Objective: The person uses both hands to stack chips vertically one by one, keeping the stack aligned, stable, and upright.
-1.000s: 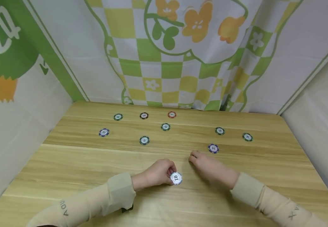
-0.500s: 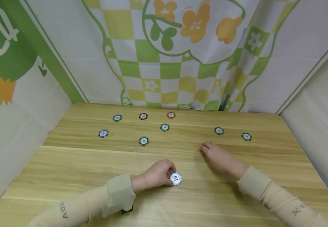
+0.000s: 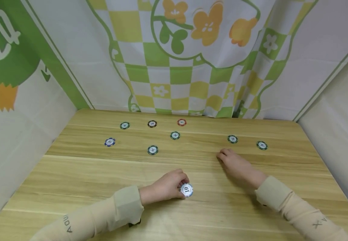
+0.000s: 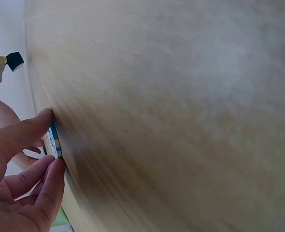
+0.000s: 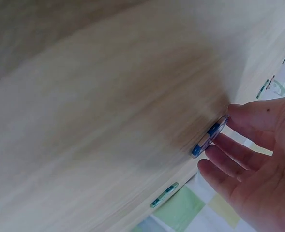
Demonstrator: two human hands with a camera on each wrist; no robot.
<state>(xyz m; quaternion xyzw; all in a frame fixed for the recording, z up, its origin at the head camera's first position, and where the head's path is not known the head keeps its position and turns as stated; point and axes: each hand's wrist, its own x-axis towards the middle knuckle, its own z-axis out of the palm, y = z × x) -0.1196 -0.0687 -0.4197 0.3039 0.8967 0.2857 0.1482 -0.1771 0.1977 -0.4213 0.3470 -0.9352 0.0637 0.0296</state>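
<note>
My left hand (image 3: pixel 169 184) pinches a white-faced poker chip (image 3: pixel 187 190) marked 10, just above the wooden table near its middle. In the left wrist view, thumb and fingertips hold that chip (image 4: pixel 54 139) by its edge. Farther right, my right hand (image 3: pixel 237 166) reaches down to the table, covering a blue poker chip in the head view. The right wrist view shows this blue chip (image 5: pixel 210 137) between the thumb and the curled fingers, close to the tabletop. A green chip (image 3: pixel 232 139) lies just beyond the right hand, and another green chip (image 3: pixel 262 145) to its right.
Across the far left and centre lie more chips: blue (image 3: pixel 109 142), several green ones such as this green chip (image 3: pixel 153 150), a black chip (image 3: pixel 152 124) and a red chip (image 3: pixel 181 122). A patterned curtain (image 3: pixel 180 73) hangs behind the wooden table (image 3: pixel 80 177).
My right hand has moved right and away from me, over the blue chip that showed one second ago. The left hand stays in place with its chip.
</note>
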